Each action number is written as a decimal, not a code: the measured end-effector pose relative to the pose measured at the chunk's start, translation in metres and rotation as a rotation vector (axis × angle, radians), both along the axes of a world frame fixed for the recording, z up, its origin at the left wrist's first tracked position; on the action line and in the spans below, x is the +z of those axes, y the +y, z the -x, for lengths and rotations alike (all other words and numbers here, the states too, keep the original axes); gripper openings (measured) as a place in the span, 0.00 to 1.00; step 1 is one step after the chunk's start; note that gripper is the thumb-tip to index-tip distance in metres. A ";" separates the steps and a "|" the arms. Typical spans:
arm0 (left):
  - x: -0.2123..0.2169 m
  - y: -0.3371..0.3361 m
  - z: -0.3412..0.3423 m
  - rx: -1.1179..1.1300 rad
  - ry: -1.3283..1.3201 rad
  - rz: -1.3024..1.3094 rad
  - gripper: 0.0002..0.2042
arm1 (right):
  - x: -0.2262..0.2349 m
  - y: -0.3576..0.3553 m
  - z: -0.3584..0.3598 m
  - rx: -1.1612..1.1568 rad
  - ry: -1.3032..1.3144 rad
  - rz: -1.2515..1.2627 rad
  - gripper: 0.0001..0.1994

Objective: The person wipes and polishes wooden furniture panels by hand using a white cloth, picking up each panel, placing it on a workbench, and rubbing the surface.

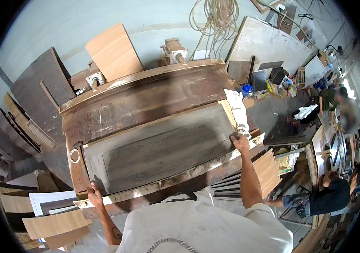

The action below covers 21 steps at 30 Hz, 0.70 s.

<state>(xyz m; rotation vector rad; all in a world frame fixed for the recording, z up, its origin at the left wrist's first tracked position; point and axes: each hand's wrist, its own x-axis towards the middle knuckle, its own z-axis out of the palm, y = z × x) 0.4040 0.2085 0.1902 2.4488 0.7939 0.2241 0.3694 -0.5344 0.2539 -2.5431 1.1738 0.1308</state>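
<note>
A long grey wood-grain panel [163,145] with a recessed rectangular frame lies flat on a worn brown workbench [146,99]. My left hand [96,195] is closed at the panel's near left corner, beside the lower end of a narrow dark strip [86,168]. My right hand [241,143] is closed on the panel's right end, with the fingertips partly hidden. Just beyond that hand, a crumpled white cloth [237,110] drapes along the right end of the bench. A roll of tape [74,156] rests on the bench's left end.
A pale metal-like rail [167,182] runs along the bench's near edge. Boards [57,221] are stacked at the lower left, and wooden strips [266,173] lie at the right. One person [329,194] bends at the right, and another [329,101] is farther back.
</note>
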 end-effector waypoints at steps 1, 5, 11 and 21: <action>0.013 -0.017 -0.001 -0.036 0.027 0.020 0.36 | 0.001 -0.005 0.006 -0.001 0.041 -0.004 0.33; -0.010 -0.053 -0.004 -0.058 -0.085 -0.453 0.32 | -0.016 -0.012 0.017 -0.134 0.041 0.003 0.28; 0.032 -0.199 0.008 -0.644 -0.371 0.219 0.14 | -0.058 0.143 0.005 0.105 -0.484 0.234 0.26; 0.088 -0.414 0.070 -1.228 0.089 0.419 0.14 | -0.125 0.206 0.197 0.944 0.315 -0.945 0.21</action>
